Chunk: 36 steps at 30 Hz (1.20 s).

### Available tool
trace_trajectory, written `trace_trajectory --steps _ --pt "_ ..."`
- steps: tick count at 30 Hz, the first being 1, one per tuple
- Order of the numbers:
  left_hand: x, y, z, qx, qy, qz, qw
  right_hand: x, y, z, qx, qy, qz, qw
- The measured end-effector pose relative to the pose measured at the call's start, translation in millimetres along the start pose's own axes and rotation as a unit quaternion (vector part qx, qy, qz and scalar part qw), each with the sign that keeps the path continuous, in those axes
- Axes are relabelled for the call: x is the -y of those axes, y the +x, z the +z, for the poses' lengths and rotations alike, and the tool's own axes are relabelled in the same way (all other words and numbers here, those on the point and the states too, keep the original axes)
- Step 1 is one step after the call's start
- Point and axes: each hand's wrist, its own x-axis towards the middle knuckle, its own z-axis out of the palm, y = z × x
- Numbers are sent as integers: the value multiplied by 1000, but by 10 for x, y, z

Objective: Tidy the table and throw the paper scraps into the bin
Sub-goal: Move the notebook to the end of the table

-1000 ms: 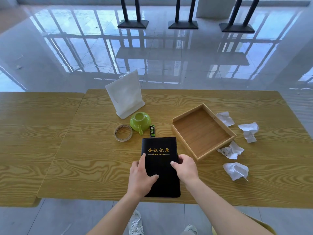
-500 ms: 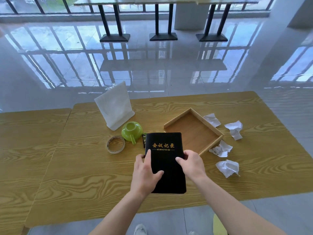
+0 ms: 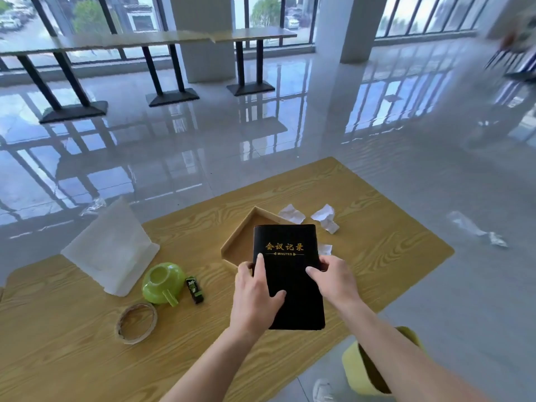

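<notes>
A black notebook (image 3: 285, 268) with gold lettering is held off the table, above the wooden tray (image 3: 235, 242), which it partly covers. My left hand (image 3: 253, 297) grips its left edge with the thumb on the cover. My right hand (image 3: 333, 278) grips its right edge. Two crumpled paper scraps (image 3: 292, 213) (image 3: 326, 217) lie beyond the tray, and a third scrap (image 3: 325, 249) peeks out beside the notebook. A yellow-green bin (image 3: 369, 364) stands on the floor at the lower right, partly hidden by my right forearm.
On the wooden table (image 3: 72, 343) sit a white stand-up pouch (image 3: 111, 246), a green cup (image 3: 162, 282), a small dark-green box (image 3: 194, 289) and a tape roll (image 3: 136, 322). A clear wrapper (image 3: 475, 230) lies on the glossy floor to the right.
Both hands have lifted the notebook off the table and carried it forward and right, over the tray. The view has tilted up and swung right, bringing the bin into sight.
</notes>
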Motion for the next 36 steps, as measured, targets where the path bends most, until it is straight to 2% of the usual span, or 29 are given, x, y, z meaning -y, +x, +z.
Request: trace_trajectory --steps 8,22,31,36 --pt "-711 761 479 5 21 31 999 -265 804 -605 -23 43 9 999" --pt "-2008 2057 1828 54 -12 -59 997 -969 2649 -1755 26 -10 51 998" --pt "-2310 2578 2533 163 -28 -140 976 -1392 3611 -1859 60 -83 115 988" --pt "-2269 2617 2743 178 -42 -139 973 -1581 3905 -1705 51 -119 97 987"
